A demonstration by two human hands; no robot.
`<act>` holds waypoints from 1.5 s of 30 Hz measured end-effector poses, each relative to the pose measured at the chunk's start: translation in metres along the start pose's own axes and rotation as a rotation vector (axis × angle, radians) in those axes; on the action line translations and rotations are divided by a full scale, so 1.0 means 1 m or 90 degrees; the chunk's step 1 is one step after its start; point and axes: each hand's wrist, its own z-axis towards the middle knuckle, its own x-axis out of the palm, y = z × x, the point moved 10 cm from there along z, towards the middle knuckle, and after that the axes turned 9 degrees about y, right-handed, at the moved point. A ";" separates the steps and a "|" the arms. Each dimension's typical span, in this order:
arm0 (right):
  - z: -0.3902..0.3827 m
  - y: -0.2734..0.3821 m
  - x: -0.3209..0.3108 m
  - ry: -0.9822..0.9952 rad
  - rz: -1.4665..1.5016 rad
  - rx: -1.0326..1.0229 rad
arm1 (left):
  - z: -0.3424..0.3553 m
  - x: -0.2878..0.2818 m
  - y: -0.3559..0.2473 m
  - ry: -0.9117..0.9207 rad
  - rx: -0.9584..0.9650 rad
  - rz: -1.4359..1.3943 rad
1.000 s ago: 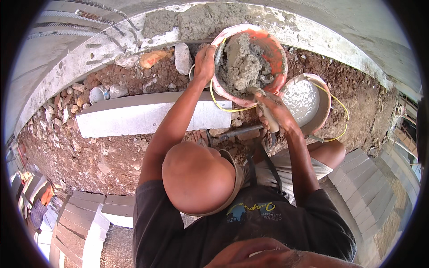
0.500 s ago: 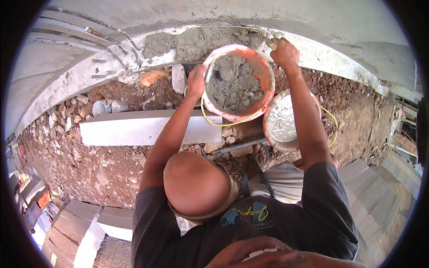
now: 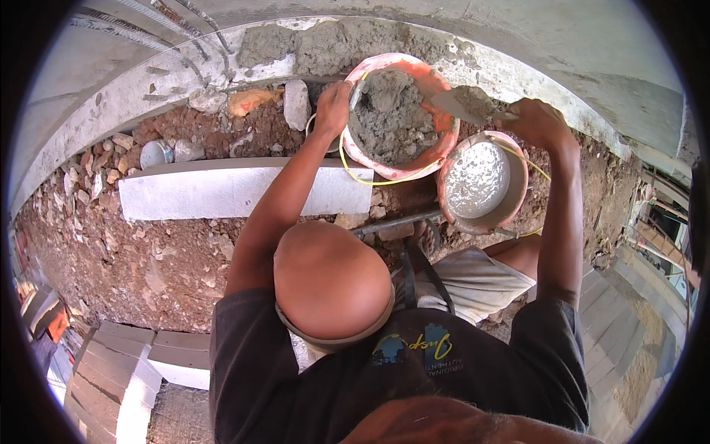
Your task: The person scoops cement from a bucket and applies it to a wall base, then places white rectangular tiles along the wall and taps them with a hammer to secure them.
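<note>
My left hand (image 3: 334,108) is closed on the left rim of an orange bucket (image 3: 445,140), beside its yellow handle. Thick grey mortar (image 3: 392,118) fills much of that bucket. In my right fist is a trowel (image 3: 448,106), its blade reaching left over the bucket's right rim with a lump of mortar on it. Just below my right hand (image 3: 543,124) stands a smaller orange bucket (image 3: 518,194) holding wet, shiny grey slurry (image 3: 477,177). Beyond the buckets, a rough bed of mortar (image 3: 333,48) lies along the pale concrete ledge (image 3: 518,81).
A long white block (image 3: 244,192) lies on rubble to the left of the buckets. Reinforcing bars (image 3: 174,26) stick out at the far left. A white cup (image 3: 155,154) lies among stones. Grey blocks are stacked at the lower left (image 3: 111,377) and lower right (image 3: 599,318).
My right hand has come back from the ledge, moving right and nearer. The trowel now shows with mortar on it. My left hand keeps its hold on the bucket rim.
</note>
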 end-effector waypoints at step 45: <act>0.020 0.205 -0.046 -0.368 0.159 -0.255 | 0.000 0.004 -0.012 0.073 0.015 -0.008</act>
